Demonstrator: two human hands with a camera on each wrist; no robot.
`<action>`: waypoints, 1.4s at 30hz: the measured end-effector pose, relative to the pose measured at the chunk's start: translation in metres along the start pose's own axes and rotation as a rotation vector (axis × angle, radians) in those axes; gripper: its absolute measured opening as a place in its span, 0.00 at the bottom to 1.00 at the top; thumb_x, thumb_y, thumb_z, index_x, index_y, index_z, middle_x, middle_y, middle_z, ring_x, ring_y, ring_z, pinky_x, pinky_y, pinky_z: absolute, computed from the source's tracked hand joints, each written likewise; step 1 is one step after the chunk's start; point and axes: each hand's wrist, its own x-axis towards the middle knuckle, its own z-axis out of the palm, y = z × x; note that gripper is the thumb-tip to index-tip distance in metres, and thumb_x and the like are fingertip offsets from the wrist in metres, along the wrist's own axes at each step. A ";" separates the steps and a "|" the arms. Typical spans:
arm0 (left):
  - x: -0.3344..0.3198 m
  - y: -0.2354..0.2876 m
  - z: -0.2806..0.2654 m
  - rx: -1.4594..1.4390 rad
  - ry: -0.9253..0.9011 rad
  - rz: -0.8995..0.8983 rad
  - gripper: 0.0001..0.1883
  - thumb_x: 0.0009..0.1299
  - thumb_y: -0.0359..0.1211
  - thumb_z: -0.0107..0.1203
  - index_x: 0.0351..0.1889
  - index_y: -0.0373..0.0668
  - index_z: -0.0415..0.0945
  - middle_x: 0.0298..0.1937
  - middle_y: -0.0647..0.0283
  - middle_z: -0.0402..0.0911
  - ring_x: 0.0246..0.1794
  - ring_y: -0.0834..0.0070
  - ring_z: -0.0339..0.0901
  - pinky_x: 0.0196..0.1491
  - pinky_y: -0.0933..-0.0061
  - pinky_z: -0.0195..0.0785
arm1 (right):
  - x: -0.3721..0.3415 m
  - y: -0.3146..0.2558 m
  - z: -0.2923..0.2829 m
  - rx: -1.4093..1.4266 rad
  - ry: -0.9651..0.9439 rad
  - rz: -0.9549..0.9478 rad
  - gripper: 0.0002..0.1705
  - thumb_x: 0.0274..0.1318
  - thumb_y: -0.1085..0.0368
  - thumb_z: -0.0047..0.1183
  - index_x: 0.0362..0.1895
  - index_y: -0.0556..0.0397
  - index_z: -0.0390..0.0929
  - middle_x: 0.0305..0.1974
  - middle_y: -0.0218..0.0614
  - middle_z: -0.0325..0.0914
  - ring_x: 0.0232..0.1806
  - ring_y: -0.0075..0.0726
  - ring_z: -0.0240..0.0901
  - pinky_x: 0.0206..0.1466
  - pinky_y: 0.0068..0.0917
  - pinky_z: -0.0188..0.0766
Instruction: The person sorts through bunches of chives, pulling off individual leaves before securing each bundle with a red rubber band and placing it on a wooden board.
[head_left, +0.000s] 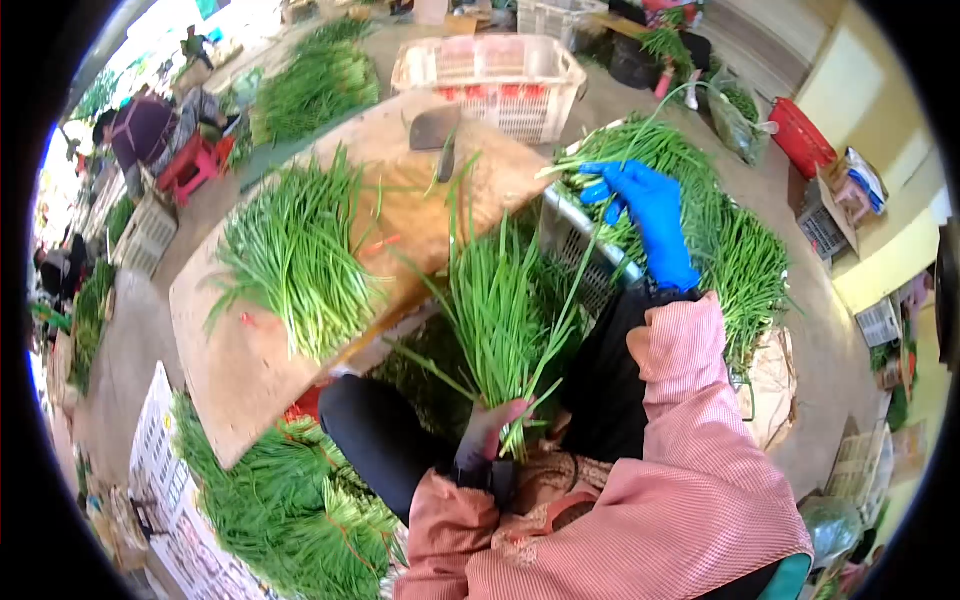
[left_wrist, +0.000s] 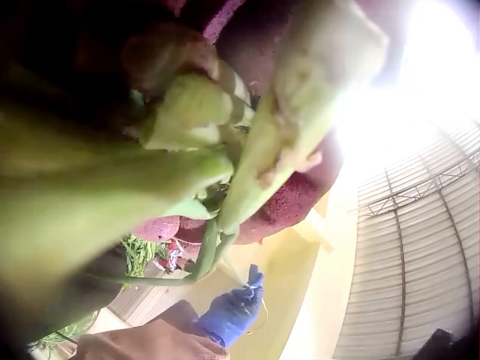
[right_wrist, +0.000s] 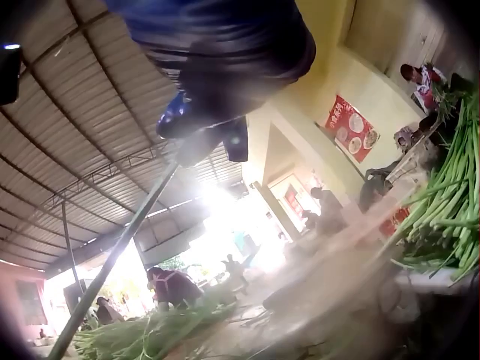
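My left hand (head_left: 485, 432), in a dark purple glove, grips a bunch of chives (head_left: 500, 310) near its pale cut ends, leaves fanning up and away. Those thick stalk ends fill much of the left wrist view close up, with the purple glove (left_wrist: 289, 202) behind them. Off to the right, my blue-gloved right hand (head_left: 645, 200) is raised over a heap of chives (head_left: 740, 250). Its fingers pinch a single long chive stalk (right_wrist: 120, 259), seen slanting down from the fingertips in the right wrist view.
A wooden board (head_left: 250, 400) in front bears a loose pile of chives (head_left: 300, 260) and a cleaver (head_left: 434, 130). Tied bundles (head_left: 290, 500) lie low at left. A white crate (head_left: 490, 85) stands beyond the board, a basket (head_left: 580, 250) beside my knee. A person (head_left: 150, 135) sits far left.
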 end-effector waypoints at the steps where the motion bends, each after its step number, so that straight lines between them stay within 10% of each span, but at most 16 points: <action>1: 0.002 -0.006 -0.009 0.013 -0.016 -0.021 0.29 0.56 0.32 0.61 0.56 0.35 0.66 0.47 0.55 0.76 0.41 0.67 0.77 0.38 0.67 0.75 | 0.001 0.002 -0.004 -0.034 -0.013 -0.020 0.11 0.59 0.67 0.47 0.40 0.59 0.80 0.27 0.35 0.80 0.18 0.19 0.68 0.21 0.16 0.64; 26: 0.005 -0.002 -0.008 -0.036 0.181 -0.059 0.23 0.58 0.26 0.58 0.53 0.39 0.69 0.41 0.59 0.79 0.33 0.73 0.78 0.32 0.74 0.74 | 0.008 -0.005 -0.072 -0.338 0.061 -0.030 0.12 0.60 0.63 0.47 0.41 0.57 0.78 0.28 0.34 0.80 0.22 0.21 0.73 0.22 0.17 0.67; 33: 0.015 -0.005 0.001 -0.071 0.149 -0.078 0.22 0.59 0.25 0.57 0.54 0.39 0.68 0.42 0.61 0.78 0.38 0.72 0.77 0.37 0.74 0.73 | -0.108 -0.016 0.140 0.367 -0.712 -0.005 0.09 0.49 0.65 0.50 0.33 0.57 0.78 0.30 0.35 0.76 0.29 0.34 0.73 0.32 0.28 0.69; 37: 0.018 -0.008 -0.003 -0.082 0.092 -0.055 0.23 0.59 0.26 0.58 0.54 0.43 0.69 0.44 0.62 0.78 0.41 0.72 0.77 0.41 0.71 0.73 | -0.273 -0.059 0.257 0.204 -1.357 -0.541 0.26 0.47 0.46 0.55 0.39 0.55 0.75 0.29 0.45 0.76 0.31 0.51 0.74 0.33 0.42 0.68; 40: 0.013 -0.002 -0.001 -0.130 0.066 -0.054 0.23 0.60 0.25 0.57 0.54 0.43 0.69 0.44 0.61 0.78 0.42 0.72 0.77 0.42 0.70 0.73 | -0.300 -0.013 0.257 0.402 -1.130 -0.420 0.25 0.48 0.45 0.54 0.35 0.55 0.76 0.26 0.52 0.74 0.24 0.55 0.71 0.30 0.43 0.68; 42: 0.013 -0.003 0.000 -0.143 0.089 -0.080 0.23 0.59 0.25 0.57 0.54 0.41 0.68 0.44 0.59 0.78 0.43 0.70 0.77 0.43 0.69 0.73 | -0.244 0.012 0.203 0.151 -1.461 -0.240 0.25 0.51 0.44 0.50 0.37 0.55 0.75 0.29 0.51 0.75 0.25 0.52 0.72 0.31 0.39 0.70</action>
